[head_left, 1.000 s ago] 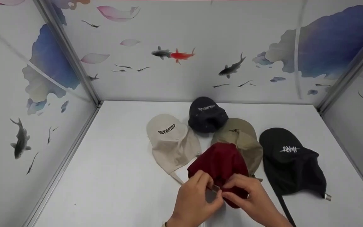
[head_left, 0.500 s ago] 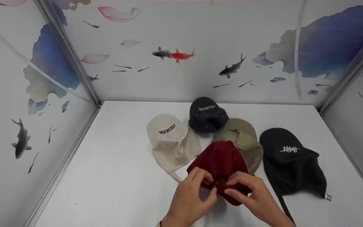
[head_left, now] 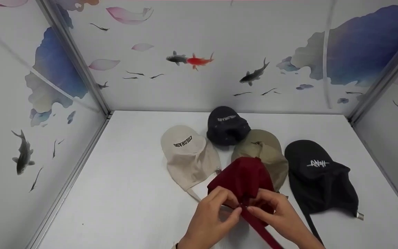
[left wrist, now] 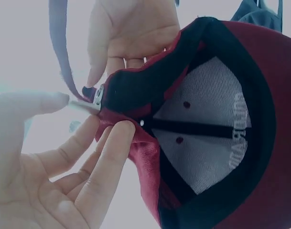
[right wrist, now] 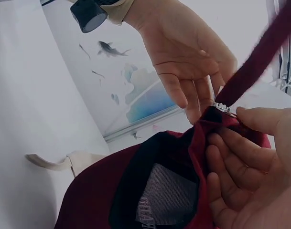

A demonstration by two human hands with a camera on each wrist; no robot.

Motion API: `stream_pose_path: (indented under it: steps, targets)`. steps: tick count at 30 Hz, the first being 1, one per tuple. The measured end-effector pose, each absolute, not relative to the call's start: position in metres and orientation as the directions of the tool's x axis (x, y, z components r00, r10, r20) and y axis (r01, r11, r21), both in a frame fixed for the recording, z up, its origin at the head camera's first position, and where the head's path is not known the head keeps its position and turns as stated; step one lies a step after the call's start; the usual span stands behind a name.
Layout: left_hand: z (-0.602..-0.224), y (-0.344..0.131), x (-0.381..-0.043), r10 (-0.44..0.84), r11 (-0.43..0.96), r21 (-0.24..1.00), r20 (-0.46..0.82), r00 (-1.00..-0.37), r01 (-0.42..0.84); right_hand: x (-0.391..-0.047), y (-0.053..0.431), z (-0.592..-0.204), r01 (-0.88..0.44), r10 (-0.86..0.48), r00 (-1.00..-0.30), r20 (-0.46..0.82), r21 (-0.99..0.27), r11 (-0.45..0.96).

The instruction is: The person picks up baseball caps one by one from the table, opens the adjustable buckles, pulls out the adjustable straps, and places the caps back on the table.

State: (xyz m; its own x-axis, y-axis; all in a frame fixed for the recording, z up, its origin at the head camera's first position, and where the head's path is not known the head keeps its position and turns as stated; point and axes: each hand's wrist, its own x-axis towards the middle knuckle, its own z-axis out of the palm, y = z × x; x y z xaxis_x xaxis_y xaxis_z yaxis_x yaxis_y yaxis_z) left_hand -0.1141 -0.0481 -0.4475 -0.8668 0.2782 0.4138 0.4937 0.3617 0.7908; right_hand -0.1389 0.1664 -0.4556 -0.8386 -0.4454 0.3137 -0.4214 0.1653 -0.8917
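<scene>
On the white desk (head_left: 126, 180) lie a beige cap (head_left: 189, 155), a navy cap (head_left: 226, 129), an olive cap (head_left: 274, 160) and a black cap (head_left: 327, 190).

Beige cap (head_left: 190, 160), left: dark lettering (head_left: 183, 141) reads "COLORADO". Navy cap (head_left: 227, 133), far side: small white lettering (head_left: 226, 118) reads "COLORADO". Olive cap (head_left: 275, 155), between the navy and black caps: dark marking (head_left: 256, 143), partly covered by a fold; not legible. Red cap (head_left: 242, 174), near side: stitched lettering (left wrist: 237, 129) shows reversed inside the front panel and, as far as the soft wrist view allows, reads "COLORADO". Black cap (head_left: 320, 183), right: stylised white script (head_left: 318, 163), crossed by a line; initial "H", full spelling not resolvable.
</scene>
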Motion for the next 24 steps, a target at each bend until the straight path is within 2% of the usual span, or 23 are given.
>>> stream_pose_path:
  steps: [6,10,18,20,24]
  targets:
    - [-0.449,-0.047,-0.115,0.290,0.382,0.789,0.393,-0.873,0.482,-0.137,0.165,-0.456,-0.454,-0.402,-0.848,0.346,-0.866,0.212]
    - [-0.449,-0.048,-0.116,0.292,0.376,0.826,0.324,-0.900,0.419,-0.138,0.164,-0.458,-0.471,-0.416,-0.833,0.363,-0.861,0.191]
    - [-0.446,-0.048,-0.119,0.302,0.318,0.900,0.202,-0.932,0.298,-0.145,0.164,-0.467,-0.595,-0.507,-0.691,0.515,-0.803,-0.004]
    - [-0.445,-0.047,-0.120,0.287,0.317,0.905,0.193,-0.938,0.283,-0.145,0.164,-0.467,-0.581,-0.506,-0.703,0.499,-0.814,0.005]
    - [-0.446,-0.046,-0.121,0.253,0.339,0.899,0.196,-0.947,0.276,-0.139,0.162,-0.461,-0.426,-0.485,-0.806,0.339,-0.901,0.078]
